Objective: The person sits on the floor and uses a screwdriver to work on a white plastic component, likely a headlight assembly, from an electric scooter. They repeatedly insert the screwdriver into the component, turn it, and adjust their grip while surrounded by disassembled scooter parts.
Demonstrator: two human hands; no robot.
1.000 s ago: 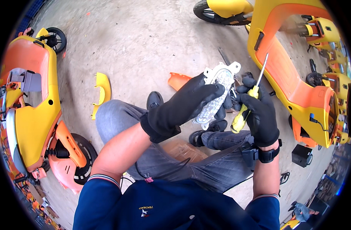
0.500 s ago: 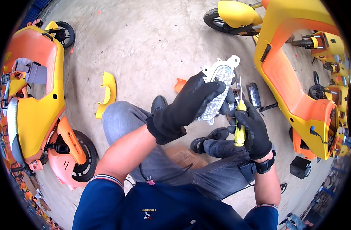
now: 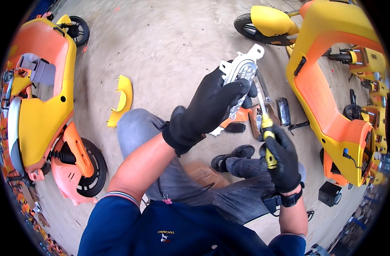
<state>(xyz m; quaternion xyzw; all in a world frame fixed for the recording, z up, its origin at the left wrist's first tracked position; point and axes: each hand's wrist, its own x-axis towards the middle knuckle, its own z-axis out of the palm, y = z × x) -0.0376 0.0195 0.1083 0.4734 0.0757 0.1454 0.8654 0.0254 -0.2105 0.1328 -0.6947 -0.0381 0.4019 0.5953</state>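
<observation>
My left hand [image 3: 212, 100], in a black glove, is closed around a scooter light [image 3: 245, 70] with a clear patterned lens and a white housing. The light tilts up, its bracket with a hole pointing away from me. My right hand [image 3: 282, 158], also gloved, grips a screwdriver [image 3: 269, 145] by its yellow and black handle. The metal shaft points up and away, its tip close to the light at the fingers of my left hand. Whether the tip touches the light I cannot tell. Part of the lens is covered by my left thumb and fingers.
Yellow and orange scooters stand at left [image 3: 41, 111] and right [image 3: 327, 94]. A curved yellow panel [image 3: 123, 100] lies on the floor. Beyond my shoes are an orange piece [image 3: 239, 117], a brown tray [image 3: 256, 121] and a black lamp [image 3: 283, 112]. A black box [image 3: 330, 193] sits at right.
My left hand has raised the light away from me and turned it, so less of the lens shows. My right hand has tilted the screwdriver leftward and lowered its handle.
</observation>
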